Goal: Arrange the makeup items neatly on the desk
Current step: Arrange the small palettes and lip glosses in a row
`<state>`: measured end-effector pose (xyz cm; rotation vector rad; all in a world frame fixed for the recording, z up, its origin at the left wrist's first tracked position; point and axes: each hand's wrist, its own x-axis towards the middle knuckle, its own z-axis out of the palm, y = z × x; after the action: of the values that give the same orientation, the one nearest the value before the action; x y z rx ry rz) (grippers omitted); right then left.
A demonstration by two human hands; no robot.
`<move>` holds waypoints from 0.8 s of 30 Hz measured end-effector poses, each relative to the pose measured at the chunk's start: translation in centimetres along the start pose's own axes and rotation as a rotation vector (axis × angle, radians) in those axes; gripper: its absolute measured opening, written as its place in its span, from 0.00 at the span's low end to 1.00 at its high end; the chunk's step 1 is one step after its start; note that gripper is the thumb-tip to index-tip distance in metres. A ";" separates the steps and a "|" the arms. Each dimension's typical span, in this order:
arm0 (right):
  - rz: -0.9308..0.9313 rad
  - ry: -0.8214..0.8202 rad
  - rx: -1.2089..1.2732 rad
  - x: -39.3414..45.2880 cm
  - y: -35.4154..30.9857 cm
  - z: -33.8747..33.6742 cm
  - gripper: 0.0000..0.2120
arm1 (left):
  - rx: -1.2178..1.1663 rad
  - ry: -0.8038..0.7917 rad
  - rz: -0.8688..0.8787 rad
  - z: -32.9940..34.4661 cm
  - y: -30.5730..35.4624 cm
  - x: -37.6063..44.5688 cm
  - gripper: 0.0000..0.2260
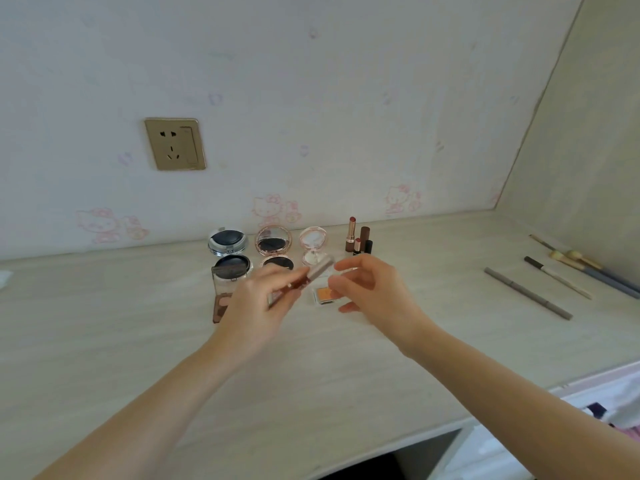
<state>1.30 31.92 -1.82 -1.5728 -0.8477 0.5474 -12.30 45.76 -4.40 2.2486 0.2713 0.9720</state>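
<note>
Left hand clamped on blurred lip-gloss tube, right hand loosely apart; no legible labels.

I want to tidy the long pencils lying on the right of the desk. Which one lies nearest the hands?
The plain grey pencil, lying alone and leftmost of that group. The dark-tipped white pencil and the brushes lie farther right, toward the side wall.

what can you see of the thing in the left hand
A slim tube, blurred: a pale silvery cap end pointing up and right, a reddish-brown part lower down, likely a lip gloss. It tilts in the air above the desk, over the open compacts. The left hand pinches its lower end; the right hand is beside the cap end, fingers curled, contact unclear.
</note>
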 end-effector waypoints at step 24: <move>0.067 0.032 0.129 -1.5 4.6 4.1 0.08 | 0.446 -0.030 0.174 -2.5 -2.1 -5.9 0.05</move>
<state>-1.78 33.24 -7.21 -1.4918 -0.7238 0.6116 -18.06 46.10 -7.87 2.7274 0.3070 1.0451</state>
